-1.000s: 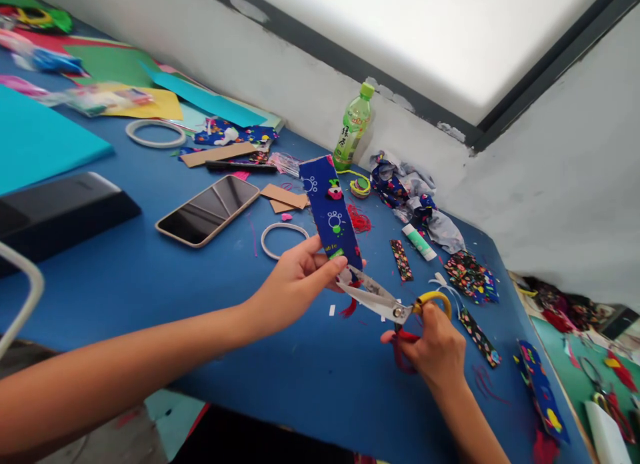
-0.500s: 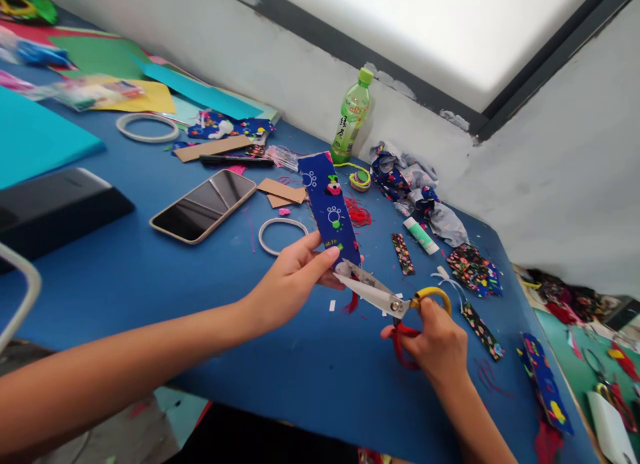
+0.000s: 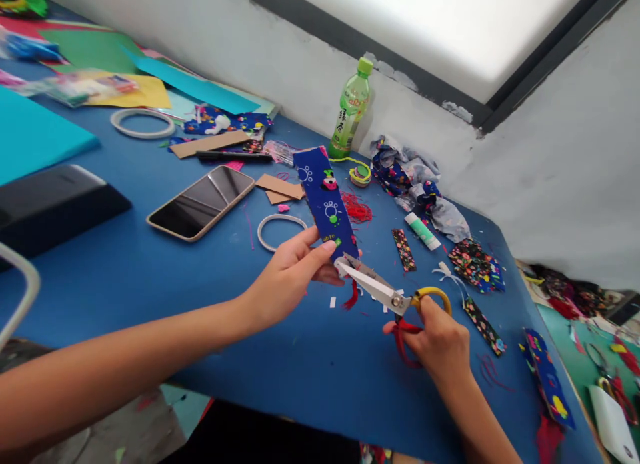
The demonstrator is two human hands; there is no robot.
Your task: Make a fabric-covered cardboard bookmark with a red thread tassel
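My left hand (image 3: 295, 267) pinches the lower part of a blue patterned fabric strip (image 3: 325, 201), thumb on its printed face and fingers behind. The strip tilts up over the table, with paw prints and a small fruit-like figure on it. In my right hand (image 3: 443, 334) are scissors (image 3: 383, 291) with one yellow and one red handle, gripped through the loops. Their blades point left and lie at the strip's bottom end, near my left fingertips. Below the blades, red threads (image 3: 353, 296) and small white paper bits (image 3: 333, 303) rest on the blue table.
A phone (image 3: 203, 203), a white ring (image 3: 280, 227) and cardboard pieces (image 3: 280, 185) lie left of the strip. Behind it stands a green bottle (image 3: 351, 107). Crumpled fabric (image 3: 405, 171), a glue stick (image 3: 423, 231) and a floral bookmark-like strip (image 3: 484, 325) are at the right.
The scissor blades have drawn closer together at the strip's bottom end. My hands stay nearly in place, and the view has shifted slightly.
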